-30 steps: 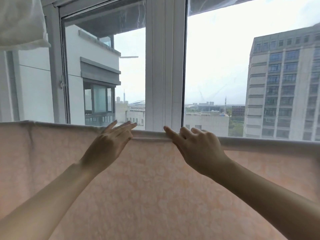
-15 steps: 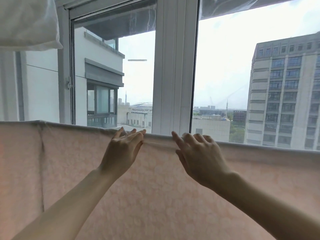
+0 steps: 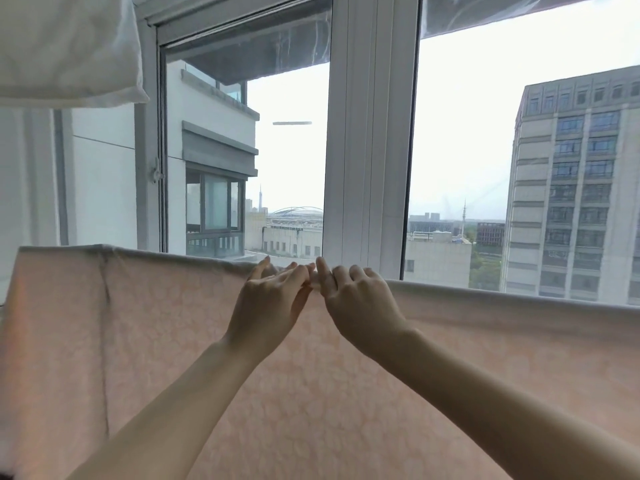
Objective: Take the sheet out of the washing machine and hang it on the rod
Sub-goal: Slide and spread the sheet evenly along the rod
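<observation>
Both hands, left hand [image 3: 268, 299] and right hand [image 3: 356, 299], pinch bunched top fold of pale pink patterned cotton sheet [image 3: 346, 393]. Risk: gathering cloth there leaves creases, or drags it unevenly off the hidden rod.

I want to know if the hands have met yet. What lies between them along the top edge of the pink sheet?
In the head view, only a small bunched fold of the pink sheet shows between the left hand and right hand; their fingertips nearly touch.

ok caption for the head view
Both hands, left and right, bunch the pink sheet at its top fold by the window.
</observation>
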Available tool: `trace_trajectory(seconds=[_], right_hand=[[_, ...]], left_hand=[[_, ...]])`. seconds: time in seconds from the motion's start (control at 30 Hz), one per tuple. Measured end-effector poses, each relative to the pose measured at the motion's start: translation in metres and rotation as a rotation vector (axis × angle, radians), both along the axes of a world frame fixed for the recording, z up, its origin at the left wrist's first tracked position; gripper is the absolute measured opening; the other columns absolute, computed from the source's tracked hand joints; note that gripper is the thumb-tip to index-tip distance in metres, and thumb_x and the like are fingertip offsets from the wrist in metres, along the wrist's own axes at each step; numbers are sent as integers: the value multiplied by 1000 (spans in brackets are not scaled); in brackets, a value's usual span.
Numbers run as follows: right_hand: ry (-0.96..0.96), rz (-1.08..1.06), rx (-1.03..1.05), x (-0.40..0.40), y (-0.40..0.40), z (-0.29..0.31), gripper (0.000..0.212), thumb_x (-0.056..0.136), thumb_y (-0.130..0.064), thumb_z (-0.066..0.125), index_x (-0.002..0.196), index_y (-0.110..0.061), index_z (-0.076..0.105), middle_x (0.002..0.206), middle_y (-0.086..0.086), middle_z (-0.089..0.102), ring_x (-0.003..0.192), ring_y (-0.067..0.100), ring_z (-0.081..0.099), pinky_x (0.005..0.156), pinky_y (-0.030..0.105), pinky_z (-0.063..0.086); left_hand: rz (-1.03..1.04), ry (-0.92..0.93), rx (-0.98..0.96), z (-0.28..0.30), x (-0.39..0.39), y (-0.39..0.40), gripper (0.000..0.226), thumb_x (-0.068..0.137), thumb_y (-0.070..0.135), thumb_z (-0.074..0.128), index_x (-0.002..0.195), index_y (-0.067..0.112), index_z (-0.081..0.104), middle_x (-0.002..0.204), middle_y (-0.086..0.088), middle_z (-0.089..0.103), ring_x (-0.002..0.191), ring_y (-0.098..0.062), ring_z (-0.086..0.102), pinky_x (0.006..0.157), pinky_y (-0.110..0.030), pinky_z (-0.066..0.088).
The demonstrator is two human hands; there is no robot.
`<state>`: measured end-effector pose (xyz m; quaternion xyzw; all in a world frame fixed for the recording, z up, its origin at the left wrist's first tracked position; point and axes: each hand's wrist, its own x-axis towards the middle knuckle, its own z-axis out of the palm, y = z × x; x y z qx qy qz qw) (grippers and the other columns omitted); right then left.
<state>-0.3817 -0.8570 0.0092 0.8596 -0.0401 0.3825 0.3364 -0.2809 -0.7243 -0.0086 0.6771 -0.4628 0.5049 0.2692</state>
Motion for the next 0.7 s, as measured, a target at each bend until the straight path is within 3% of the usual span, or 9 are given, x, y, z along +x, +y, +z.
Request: trace_trajectory(seconds=[0.1,0.23,0.3,0.4,0.57,0.7], right_hand=[[-27,49,-21,-2,-9,-1,58,82,-13,66,137,-4,49,78,7,64,60,21,58,56,33,50],[14,86,14,-7,-12,-2,59,93,-12,55,147,-6,32,89,6,64,69,21,59,65,34,52],[9,96,34,-8,-12,-1,59,94,-11,51,148,-6,28,93,7,64,72,22,59,69,35,53],[11,97,45,-7,-12,-1,59,94,-9,50,149,-6,27,95,7,64,74,22,60,70,35,54],[-4,81,37,-3,-11,-2,58,90,-14,61,144,-7,40,86,6,65,66,21,59,62,34,54],[-18,85,24,-1,-13,-4,59,88,-13,63,142,-6,41,83,5,64,63,20,57,58,33,52]], left_hand=[[29,-34,38,2,10,7,17,90,16,65,106,13,66,100,-1,75,81,-18,73,109,-45,35],[155,-30,97,13,30,20,27,84,-7,64,103,11,68,88,-6,75,67,-22,70,106,-54,36],[196,25,142,20,43,29,24,88,-6,60,103,11,68,86,-6,75,68,-25,69,104,-59,38],[190,105,214,27,56,41,20,94,2,57,107,12,69,89,-4,74,78,-27,69,103,-55,42],[195,46,168,25,55,51,8,89,1,65,90,9,67,83,-8,73,76,-32,69,91,-57,50],[188,-49,221,11,57,55,27,82,-8,69,102,10,66,120,-9,68,109,-37,64,95,-51,43]])
